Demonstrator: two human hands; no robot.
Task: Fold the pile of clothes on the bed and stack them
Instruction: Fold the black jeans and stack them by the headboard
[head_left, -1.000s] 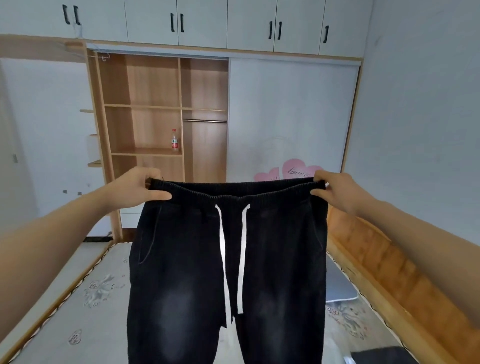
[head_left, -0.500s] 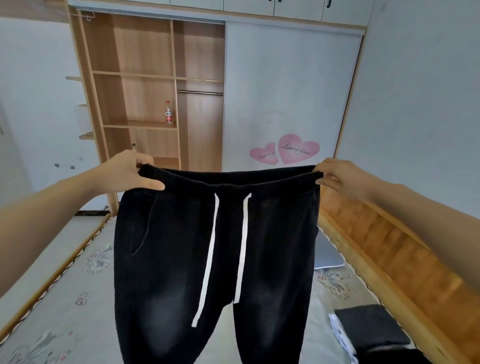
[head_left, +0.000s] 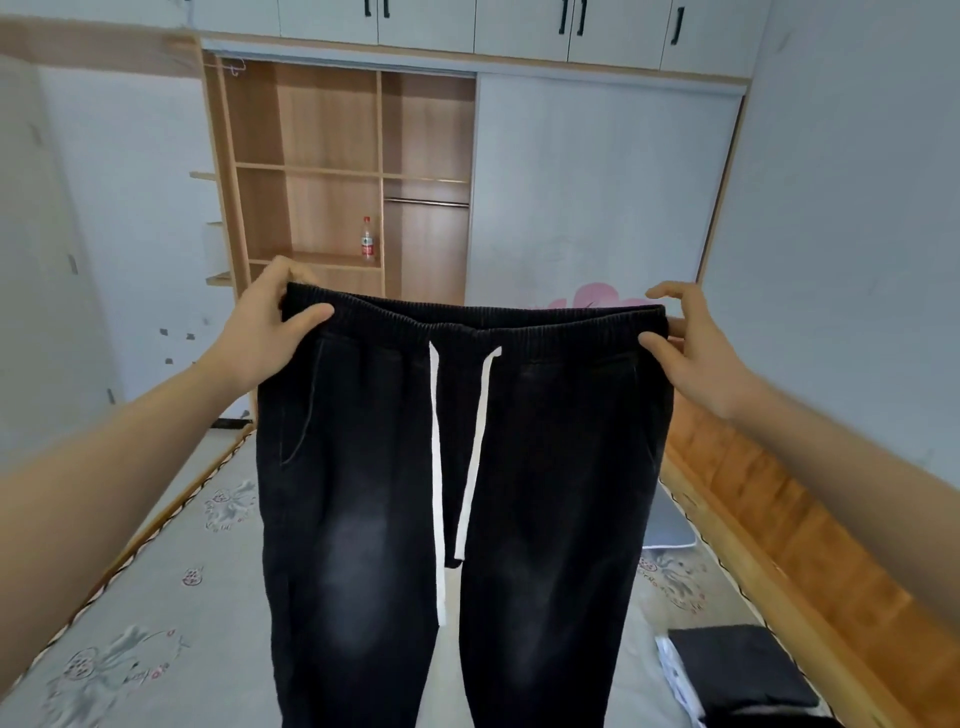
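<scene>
Both hands (head_left: 260, 332) (head_left: 696, 348) hold black trousers (head_left: 462, 467) up.

A wooden wardrobe (head_left: 332, 171) stands open against the far wall, its shelves bare except for one plastic bottle (head_left: 367, 238) with a red label, upright on a lower shelf. A white sliding door (head_left: 597, 192) covers the wardrobe's right half, with pink heart stickers (head_left: 592, 297) low on it. White cupboards (head_left: 467, 21) with black handles run above.

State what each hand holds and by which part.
Both hold the black trousers by the waistband: left hand pinches its left corner, right hand its right corner.
</scene>
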